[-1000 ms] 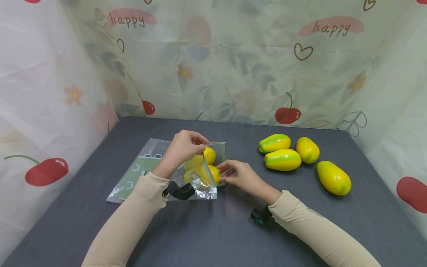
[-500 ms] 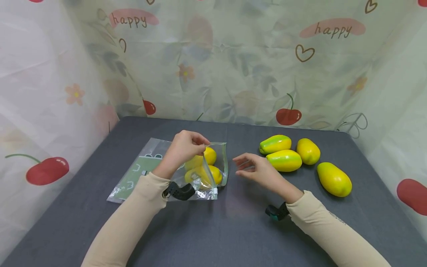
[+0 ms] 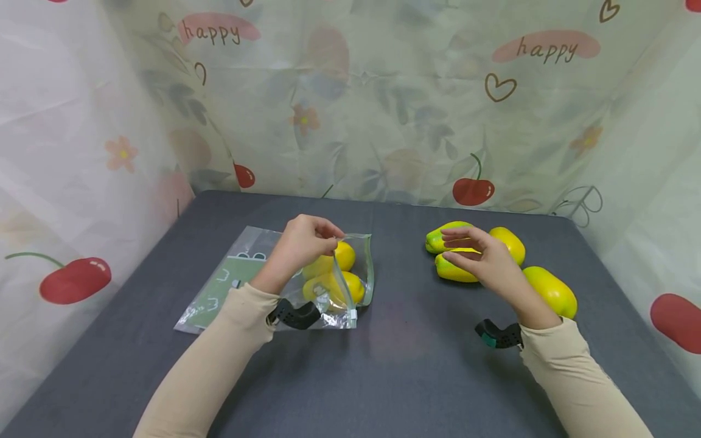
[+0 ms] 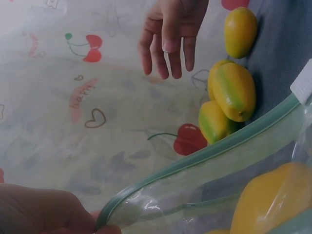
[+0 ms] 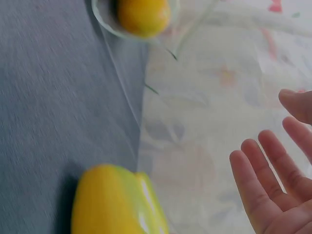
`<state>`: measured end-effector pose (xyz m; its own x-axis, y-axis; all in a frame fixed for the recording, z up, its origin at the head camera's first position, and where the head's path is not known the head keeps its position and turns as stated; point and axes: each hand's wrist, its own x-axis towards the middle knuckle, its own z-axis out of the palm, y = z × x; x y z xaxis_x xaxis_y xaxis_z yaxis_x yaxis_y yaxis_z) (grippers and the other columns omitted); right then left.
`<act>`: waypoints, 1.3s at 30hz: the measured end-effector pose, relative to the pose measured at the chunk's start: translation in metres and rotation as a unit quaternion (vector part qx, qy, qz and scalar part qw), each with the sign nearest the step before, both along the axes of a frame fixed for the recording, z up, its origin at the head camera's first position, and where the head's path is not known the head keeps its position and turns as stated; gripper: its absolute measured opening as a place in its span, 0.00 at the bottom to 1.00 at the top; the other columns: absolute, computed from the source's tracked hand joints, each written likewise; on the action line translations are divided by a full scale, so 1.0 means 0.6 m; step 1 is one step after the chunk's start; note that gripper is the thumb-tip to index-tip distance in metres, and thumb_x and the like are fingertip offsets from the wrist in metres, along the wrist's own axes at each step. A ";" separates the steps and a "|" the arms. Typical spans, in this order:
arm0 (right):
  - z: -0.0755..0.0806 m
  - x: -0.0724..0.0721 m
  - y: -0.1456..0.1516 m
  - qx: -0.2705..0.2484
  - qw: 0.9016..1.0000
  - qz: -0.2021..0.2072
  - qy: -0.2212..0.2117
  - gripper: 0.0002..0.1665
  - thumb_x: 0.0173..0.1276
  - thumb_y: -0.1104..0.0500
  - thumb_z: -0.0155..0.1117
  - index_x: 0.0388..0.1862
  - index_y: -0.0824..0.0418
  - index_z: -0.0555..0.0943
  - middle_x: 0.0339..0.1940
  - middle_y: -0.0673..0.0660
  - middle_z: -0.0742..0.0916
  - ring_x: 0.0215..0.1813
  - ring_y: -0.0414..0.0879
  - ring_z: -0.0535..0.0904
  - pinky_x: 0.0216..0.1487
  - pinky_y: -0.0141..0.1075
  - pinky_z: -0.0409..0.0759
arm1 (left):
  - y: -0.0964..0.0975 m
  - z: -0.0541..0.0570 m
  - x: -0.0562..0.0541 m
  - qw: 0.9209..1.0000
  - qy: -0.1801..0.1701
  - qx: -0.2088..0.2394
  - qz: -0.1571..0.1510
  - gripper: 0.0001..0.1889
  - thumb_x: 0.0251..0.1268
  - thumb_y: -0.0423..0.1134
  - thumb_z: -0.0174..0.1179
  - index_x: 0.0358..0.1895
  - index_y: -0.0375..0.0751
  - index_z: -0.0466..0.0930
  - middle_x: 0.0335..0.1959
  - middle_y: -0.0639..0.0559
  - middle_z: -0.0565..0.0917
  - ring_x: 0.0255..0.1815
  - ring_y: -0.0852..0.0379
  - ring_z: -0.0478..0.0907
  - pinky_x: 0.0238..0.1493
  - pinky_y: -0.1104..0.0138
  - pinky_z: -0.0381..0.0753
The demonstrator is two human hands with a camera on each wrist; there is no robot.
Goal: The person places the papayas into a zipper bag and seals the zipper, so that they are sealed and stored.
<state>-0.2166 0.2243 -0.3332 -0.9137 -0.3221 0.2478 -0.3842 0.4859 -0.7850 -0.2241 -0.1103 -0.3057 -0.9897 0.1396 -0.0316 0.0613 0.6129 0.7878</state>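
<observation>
Several loose fruits (image 3: 452, 271) | partly behind right hand (image 3: 487, 261) | left fingers (image 3: 328, 229) pinch bag (image 3: 227, 277)

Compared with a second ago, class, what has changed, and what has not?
The right hand has moved rightward, away from the clear bag, and is now raised by the loose fruits, holding nothing. Unchanged: the left hand pinches the bag's edge, two yellow fruits lie inside, and the loose ones sit as before.

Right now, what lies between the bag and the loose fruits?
Only bare table lies between the bag and the loose fruits; the head view shows this.
</observation>
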 end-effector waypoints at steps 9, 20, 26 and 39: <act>0.000 0.002 0.049 -0.022 0.997 -0.049 0.059 0.28 0.66 0.61 0.65 0.64 0.63 0.73 0.60 0.55 0.79 0.56 0.28 0.75 0.52 0.18 0.74 | -0.001 -0.002 0.002 1.000 0.002 0.006 0.000 0.09 0.62 0.33 0.60 0.43 0.42 0.87 0.39 0.48 0.86 0.35 0.55 0.86 0.43 0.63 0.83; -0.021 -0.008 0.076 0.009 0.996 -0.087 0.002 0.33 0.67 0.52 0.64 0.70 0.55 0.68 0.69 0.56 0.73 0.69 0.52 0.69 0.61 0.23 0.70 | 0.000 -0.004 0.000 1.000 0.000 0.004 0.001 0.10 0.61 0.33 0.60 0.44 0.41 0.87 0.39 0.49 0.86 0.37 0.53 0.87 0.42 0.63 0.82; -0.040 -0.022 0.090 0.014 0.997 -0.074 -0.025 0.37 0.68 0.50 0.63 0.73 0.56 0.64 0.73 0.60 0.69 0.72 0.58 0.64 0.68 0.54 0.64 | 0.000 -0.007 -0.001 1.000 -0.001 0.003 -0.001 0.10 0.62 0.33 0.60 0.44 0.41 0.87 0.39 0.49 0.86 0.37 0.53 0.87 0.41 0.64 0.82; -0.062 -0.047 0.104 0.059 0.993 -0.033 -0.095 0.45 0.67 0.49 0.65 0.76 0.62 0.57 0.76 0.66 0.62 0.75 0.67 0.55 0.70 0.64 0.53 | -0.001 -0.004 -0.001 1.000 0.009 0.004 -0.004 0.10 0.60 0.33 0.60 0.43 0.41 0.87 0.37 0.49 0.86 0.36 0.53 0.87 0.37 0.65 0.81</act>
